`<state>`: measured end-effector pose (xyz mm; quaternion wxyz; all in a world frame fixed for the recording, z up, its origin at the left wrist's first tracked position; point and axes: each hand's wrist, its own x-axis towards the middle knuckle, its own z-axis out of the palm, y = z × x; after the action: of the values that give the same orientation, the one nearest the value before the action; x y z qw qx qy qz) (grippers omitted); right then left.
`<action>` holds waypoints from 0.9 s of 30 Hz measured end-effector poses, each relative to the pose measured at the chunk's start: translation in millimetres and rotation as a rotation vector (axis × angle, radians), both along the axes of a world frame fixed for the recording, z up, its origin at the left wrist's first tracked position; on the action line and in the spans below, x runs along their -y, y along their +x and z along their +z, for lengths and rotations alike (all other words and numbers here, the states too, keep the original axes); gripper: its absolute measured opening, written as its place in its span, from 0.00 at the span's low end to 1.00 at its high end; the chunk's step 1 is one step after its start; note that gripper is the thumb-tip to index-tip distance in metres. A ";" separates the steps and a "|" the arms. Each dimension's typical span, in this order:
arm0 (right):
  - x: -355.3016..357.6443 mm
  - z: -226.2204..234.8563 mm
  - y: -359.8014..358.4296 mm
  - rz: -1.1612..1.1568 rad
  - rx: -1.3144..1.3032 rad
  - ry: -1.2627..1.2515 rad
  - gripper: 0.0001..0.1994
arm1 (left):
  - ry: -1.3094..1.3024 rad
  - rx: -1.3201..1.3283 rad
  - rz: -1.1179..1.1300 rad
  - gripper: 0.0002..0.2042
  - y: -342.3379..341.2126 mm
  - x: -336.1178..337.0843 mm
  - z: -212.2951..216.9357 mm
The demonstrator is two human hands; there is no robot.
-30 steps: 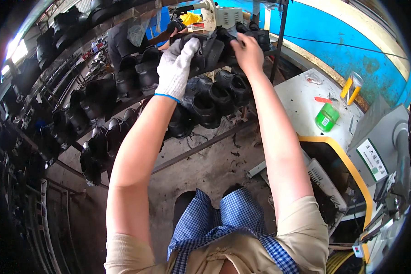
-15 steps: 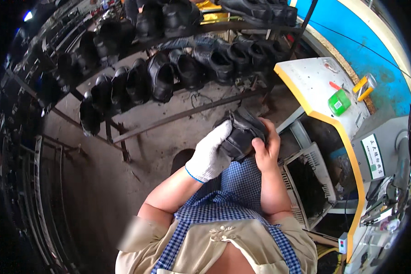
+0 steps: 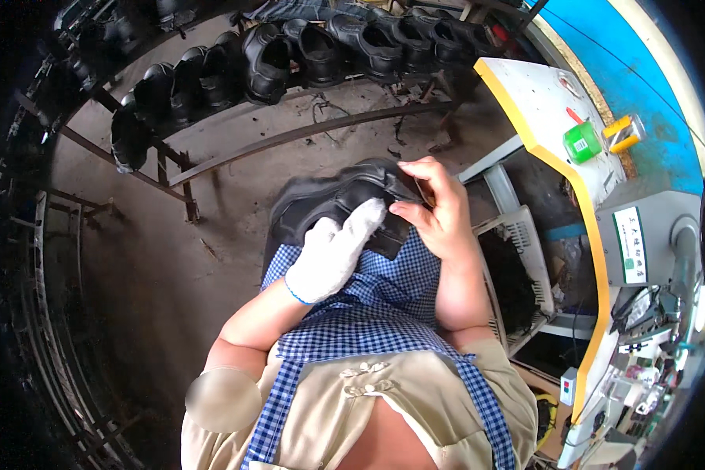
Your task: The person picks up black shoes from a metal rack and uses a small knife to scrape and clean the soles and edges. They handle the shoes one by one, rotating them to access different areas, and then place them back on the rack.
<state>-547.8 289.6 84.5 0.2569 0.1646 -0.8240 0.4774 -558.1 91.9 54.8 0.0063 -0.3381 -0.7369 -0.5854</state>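
A black shoe point(image 3: 309, 205) lies sideways in front of my blue checked apron, its long side facing me. My left hand point(image 3: 327, 254), in a white knitted glove with a blue cuff edge, grips the near side, with a finger and thumb pressed on the upper. At the shoe's right end my bare right hand point(image 3: 446, 210) pinches the edge between thumb and fingers. My left palm and part of the lower edge hide some of the shoe.
Several black shoes point(image 3: 319, 53) stand along a metal rack point(image 3: 313, 129) ahead. To the right is a white worktable with a yellow edge point(image 3: 560, 168), bearing a green container point(image 3: 582, 143) and a yellow-banded roll point(image 3: 623, 133). Below it sits a pale plastic crate point(image 3: 536, 266); grey machinery point(image 3: 642, 215) stands beside.
The shoe has turned from end-on to sideways and come lower, nearer my apron. My left hand has shifted down and left along it; my right hand has moved up to its end.
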 end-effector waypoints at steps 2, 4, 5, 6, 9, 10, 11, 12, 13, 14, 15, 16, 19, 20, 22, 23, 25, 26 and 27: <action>1.6 -7.1 -2.4 0.016 -0.016 -0.027 0.23 | -0.087 -0.077 0.048 0.13 2.1 2.4 0.2; 5.9 -8.5 -2.1 -0.021 -0.008 0.001 0.22 | -0.079 -0.004 0.049 0.13 4.6 2.1 2.4; 7.0 -8.7 -2.1 -0.040 -0.004 0.014 0.21 | -0.072 0.033 0.050 0.13 5.9 1.0 3.9; 8.7 -6.8 -2.8 -0.050 -0.031 0.044 0.19 | -0.058 0.052 0.057 0.12 6.0 0.9 2.9; 13.2 -2.6 1.0 -0.102 0.077 0.071 0.18 | 0.316 0.485 0.003 0.12 6.5 -10.8 2.4; 13.6 -4.2 -0.7 -0.115 0.039 0.097 0.16 | 0.497 0.690 -0.029 0.12 6.4 -14.9 2.2; 14.1 -4.6 -0.6 -0.122 0.057 0.093 0.16 | 0.490 0.684 -0.025 0.12 5.5 -15.4 -0.1; 14.4 -4.7 -0.5 -0.131 0.076 0.087 0.16 | 0.480 0.679 -0.023 0.11 4.4 -15.7 -3.3; 14.2 -4.7 -0.2 -0.140 0.095 0.082 0.16 | 0.471 0.673 -0.020 0.11 3.4 -16.3 -5.3; 13.6 -4.4 0.3 -0.145 0.117 0.086 0.15 | 0.477 0.668 -0.020 0.11 2.7 -17.8 -5.7; 13.5 -4.2 0.2 -0.150 0.139 0.089 0.15 | 0.482 0.661 -0.018 0.11 1.7 -19.0 -5.9; 13.3 -3.9 0.2 -0.153 0.161 0.091 0.14 | 0.487 0.655 -0.016 0.11 1.1 -19.8 -6.4; 8.6 -1.6 -1.6 -0.115 0.240 0.077 0.14 | 0.313 0.563 0.021 0.11 0.0 -17.6 -9.0; 10.0 0.8 -2.1 -0.106 0.219 0.090 0.14 | 0.359 0.589 0.018 0.11 -0.3 -18.6 -12.8; 13.5 6.0 -3.7 -0.089 0.170 0.117 0.14 | 0.451 0.635 0.012 0.10 -1.6 -21.8 -20.6; 13.2 6.1 -4.1 -0.090 0.197 0.119 0.13 | 0.439 0.626 0.023 0.10 -0.8 -22.1 -19.2; 11.8 5.6 -3.7 -0.095 0.253 0.124 0.13 | 0.415 0.612 0.042 0.10 2.0 -22.9 -9.5; 12.8 6.7 -3.6 -0.125 0.249 0.166 0.11 | 0.385 0.614 0.054 0.10 1.7 -22.5 -6.9; 11.8 4.5 -4.1 -0.124 0.223 0.165 0.11 | 0.354 0.619 0.066 0.10 0.8 -22.2 -4.6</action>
<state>-551.9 277.8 89.0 0.1782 0.0799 -0.8925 0.4065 -557.2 114.1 50.2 -0.1398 -0.1146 -0.6017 -0.7780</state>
